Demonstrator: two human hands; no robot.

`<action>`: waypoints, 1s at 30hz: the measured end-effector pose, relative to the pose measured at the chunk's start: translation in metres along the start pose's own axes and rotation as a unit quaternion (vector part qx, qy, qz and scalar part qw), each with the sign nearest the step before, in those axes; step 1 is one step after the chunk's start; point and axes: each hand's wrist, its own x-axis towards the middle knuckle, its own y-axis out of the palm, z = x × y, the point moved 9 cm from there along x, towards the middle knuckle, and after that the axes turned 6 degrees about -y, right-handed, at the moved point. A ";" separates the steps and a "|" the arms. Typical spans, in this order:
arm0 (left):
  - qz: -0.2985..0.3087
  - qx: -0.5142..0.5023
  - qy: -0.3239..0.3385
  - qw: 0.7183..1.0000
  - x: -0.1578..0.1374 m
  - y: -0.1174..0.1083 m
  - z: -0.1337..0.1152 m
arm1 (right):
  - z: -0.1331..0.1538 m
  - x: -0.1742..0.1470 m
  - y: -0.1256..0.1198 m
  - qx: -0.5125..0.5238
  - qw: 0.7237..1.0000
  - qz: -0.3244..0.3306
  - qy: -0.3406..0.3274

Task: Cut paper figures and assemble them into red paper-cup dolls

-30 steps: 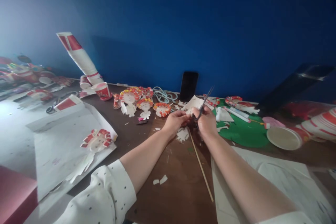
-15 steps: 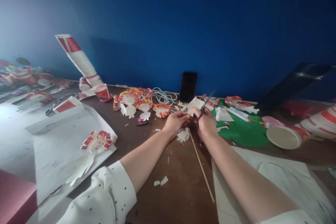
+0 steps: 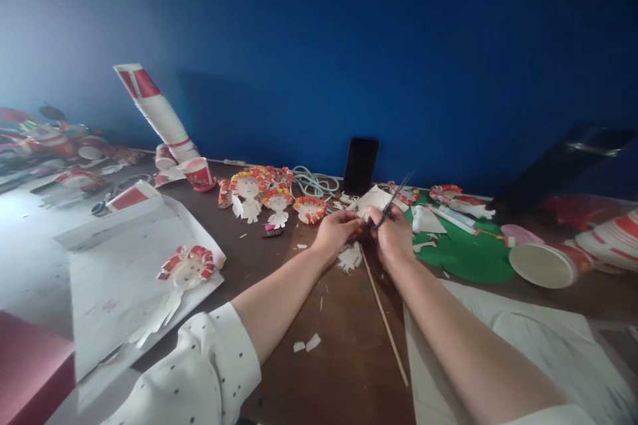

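Note:
My right hand [image 3: 392, 234] is closed around dark scissors [image 3: 393, 198], whose blades point up and to the right. Close beside it, the fingers of my left hand [image 3: 339, 234] are pinched together at the lower edge of a piece of white paper [image 3: 375, 198]; its fingertips are partly hidden. Just below the hands lies a small white paper cut-out figure [image 3: 349, 257]. A thin wooden stick [image 3: 386, 322] runs from there toward the front edge. Left of my hands are several paper dolls [image 3: 278, 202] with red and orange curled rims.
A black phone [image 3: 361, 165] leans on the blue wall. Right of my hands lies a green sheet [image 3: 473, 260] with markers [image 3: 456, 219], near a tipped paper cup [image 3: 543, 265]. White sheets [image 3: 124, 265] and a pink box [image 3: 32, 358] are at left. Paper scraps [image 3: 313, 342] litter the table.
The whole view has shifted slightly, so things appear a little farther right. My hands, the paper and the scissors keep nearly the same position.

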 end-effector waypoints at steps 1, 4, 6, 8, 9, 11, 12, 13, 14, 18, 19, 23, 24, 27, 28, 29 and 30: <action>0.004 -0.001 0.002 1.000 -0.001 0.001 -0.001 | 0.001 -0.001 0.001 -0.002 1.000 0.001 0.000; 0.004 -0.008 0.004 1.000 -0.002 0.002 -0.002 | 0.004 -0.002 0.002 -0.027 1.000 0.003 -0.002; 0.001 -0.013 -0.001 1.000 -0.001 0.001 -0.001 | 0.005 -0.002 0.002 -0.041 0.999 0.005 -0.001; 0.005 -0.023 -0.004 1.000 -0.001 0.001 0.000 | 0.004 -0.002 0.003 -0.034 0.999 0.012 0.002; 0.007 -0.027 -0.005 1.000 -0.001 0.001 0.000 | 0.003 -0.002 0.003 -0.024 1.000 0.018 0.003; 0.011 -0.032 -0.005 0.999 -0.001 0.001 0.001 | 0.002 -0.002 0.004 -0.003 1.000 0.026 0.004; 0.012 -0.032 -0.006 0.999 -0.001 0.000 0.002 | 0.001 -0.002 0.005 0.003 1.000 0.028 0.004; 0.012 -0.031 -0.006 0.999 0.000 0.000 0.002 | 0.000 -0.002 0.004 0.008 1.000 0.028 0.006; 0.012 -0.030 -0.005 0.999 0.000 -0.001 0.002 | -0.001 -0.002 0.004 0.010 0.999 0.029 0.008; 0.013 -0.026 0.004 1.000 0.001 -0.003 0.002 | -0.005 -0.002 0.005 0.012 0.998 0.048 0.024; 0.012 -0.025 0.006 1.000 0.001 -0.003 0.001 | -0.006 -0.002 0.006 0.013 0.998 0.058 0.029; 0.008 -0.017 0.014 1.000 0.002 -0.004 -0.001 | -0.010 -0.004 0.010 0.046 0.995 0.073 0.043; 0.010 -0.013 0.018 1.000 0.002 -0.003 -0.002 | -0.011 -0.005 0.012 0.062 0.994 0.072 0.049; 0.015 -0.005 0.033 0.999 0.000 0.000 -0.005 | -0.010 -0.006 0.016 0.108 0.990 0.063 0.071; 0.014 0.000 0.037 0.999 -0.001 0.000 -0.005 | -0.006 -0.005 0.016 0.118 0.989 0.052 0.074; 0.010 0.006 0.040 0.999 -0.001 0.000 -0.005 | 0.000 -0.002 0.014 0.126 0.989 0.040 0.072; 0.001 0.010 0.042 0.999 -0.001 -0.001 -0.005 | 0.008 0.001 0.011 0.130 0.989 0.022 0.064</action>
